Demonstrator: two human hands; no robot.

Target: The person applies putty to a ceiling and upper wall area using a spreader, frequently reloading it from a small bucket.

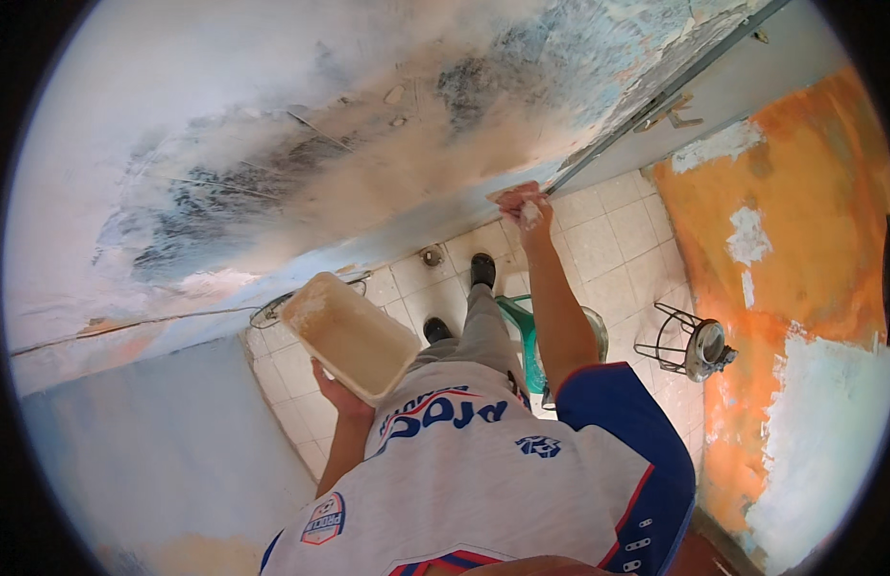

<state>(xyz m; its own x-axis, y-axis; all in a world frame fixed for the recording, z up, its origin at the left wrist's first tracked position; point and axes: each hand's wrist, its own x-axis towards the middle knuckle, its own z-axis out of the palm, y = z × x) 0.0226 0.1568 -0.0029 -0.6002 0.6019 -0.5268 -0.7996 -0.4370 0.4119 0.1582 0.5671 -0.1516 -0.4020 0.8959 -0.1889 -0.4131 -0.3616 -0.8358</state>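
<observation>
My left hand (341, 392) grips the near left side of a cream rectangular plastic tub (354, 341), held tilted in front of my body. Pale smears coat its inside; whether anything lies at the bottom I cannot tell. Stretched forward, my right hand (528, 206) is closed at the lower part of the patchy wall (397, 163), close to the grey door frame. White residue covers its back. A thin flat edge shows at the fingers, too small to name. Dark, scraped patches and beige smears mark the wall.
Beneath me is a white tiled floor (613, 240). A green stool (524, 336) stands beside my right leg, partly behind my arm. Farther right is a metal-framed stand (690, 348) near an orange wall (800, 182) with white patches. A door handle (677, 113) juts out at upper right.
</observation>
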